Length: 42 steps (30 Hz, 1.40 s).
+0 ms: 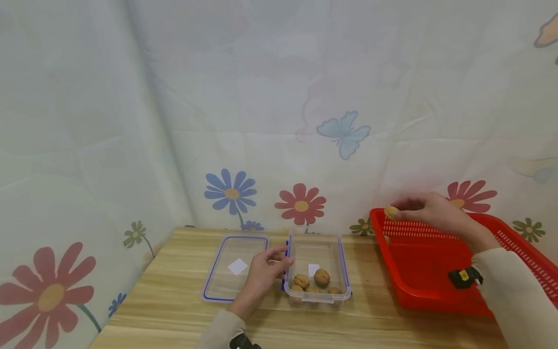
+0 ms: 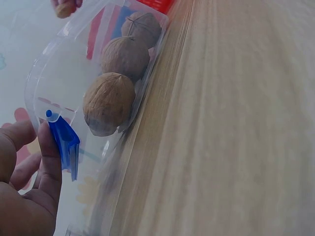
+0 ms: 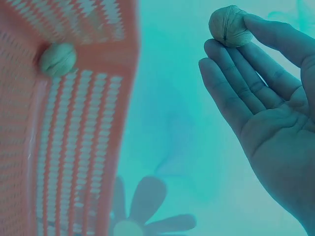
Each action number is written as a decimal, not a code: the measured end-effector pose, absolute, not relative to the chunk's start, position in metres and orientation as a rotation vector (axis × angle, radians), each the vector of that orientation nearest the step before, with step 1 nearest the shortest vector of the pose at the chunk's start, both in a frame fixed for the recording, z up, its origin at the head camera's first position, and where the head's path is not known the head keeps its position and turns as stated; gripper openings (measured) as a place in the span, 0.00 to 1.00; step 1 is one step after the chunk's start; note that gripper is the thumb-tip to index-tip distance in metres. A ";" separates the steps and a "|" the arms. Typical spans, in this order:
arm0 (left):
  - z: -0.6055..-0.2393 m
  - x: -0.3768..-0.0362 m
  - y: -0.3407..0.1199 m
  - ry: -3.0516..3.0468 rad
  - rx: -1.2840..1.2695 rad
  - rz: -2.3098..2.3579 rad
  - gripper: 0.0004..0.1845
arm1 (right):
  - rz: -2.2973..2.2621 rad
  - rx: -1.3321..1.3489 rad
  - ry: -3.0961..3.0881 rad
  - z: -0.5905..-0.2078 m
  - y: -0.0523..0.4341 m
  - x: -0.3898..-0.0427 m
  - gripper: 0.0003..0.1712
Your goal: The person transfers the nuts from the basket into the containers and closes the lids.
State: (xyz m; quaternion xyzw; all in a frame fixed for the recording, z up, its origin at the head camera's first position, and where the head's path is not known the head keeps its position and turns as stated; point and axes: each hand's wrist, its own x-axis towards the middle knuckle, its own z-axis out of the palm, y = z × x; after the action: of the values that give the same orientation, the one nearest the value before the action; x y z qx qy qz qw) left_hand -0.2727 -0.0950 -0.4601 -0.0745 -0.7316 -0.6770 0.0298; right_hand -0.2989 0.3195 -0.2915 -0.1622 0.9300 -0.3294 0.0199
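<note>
Right now my right hand [image 1: 429, 209] pinches a walnut [image 1: 391, 212] over the red basket's [image 1: 418, 286] back-left corner; my left hand [image 1: 266, 269] steadies the clear box [image 1: 344, 271], fingers resting open on its clip. Next I'd judge: carry it leftward into the box.

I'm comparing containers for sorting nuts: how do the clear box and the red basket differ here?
The clear box is see-through plastic with solid walls and blue latches; the red basket is opaque, its walls perforated. The box is smaller and holds several walnuts; the basket is larger, with one walnut seen inside it. The left hand touches the box; the right hand holds a walnut above the basket. Both stand open on the table.
</note>
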 end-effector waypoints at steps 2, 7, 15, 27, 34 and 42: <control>-0.460 -0.272 -0.095 -2.255 -0.228 -2.085 0.24 | -1.032 -0.533 2.902 -0.288 0.314 -0.292 0.36; -0.460 -0.273 -0.095 -2.257 -0.217 -2.084 0.24 | -1.064 -0.581 2.961 -0.282 0.296 -0.276 0.33; -0.459 -0.272 -0.094 -2.247 -0.227 -2.086 0.25 | -1.233 -0.763 2.951 -0.284 0.267 -0.254 0.23; -0.460 -0.273 -0.094 -2.246 -0.224 -2.081 0.25 | -1.481 -0.741 2.877 -0.303 0.231 -0.238 0.21; -0.460 -0.274 -0.095 -2.231 -0.226 -2.111 0.25 | -1.514 -0.714 2.851 -0.316 0.218 -0.240 0.21; -0.460 -0.273 -0.095 -2.231 -0.244 -2.108 0.24 | -1.486 -0.750 2.803 -0.327 0.202 -0.246 0.21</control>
State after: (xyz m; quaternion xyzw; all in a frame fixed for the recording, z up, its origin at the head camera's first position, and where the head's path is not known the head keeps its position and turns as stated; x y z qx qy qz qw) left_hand -0.2730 -0.0955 -0.4596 -0.0794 -0.7242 -0.6843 0.0311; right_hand -0.2460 0.2024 -0.3273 -0.2298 0.8583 -0.4550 -0.0590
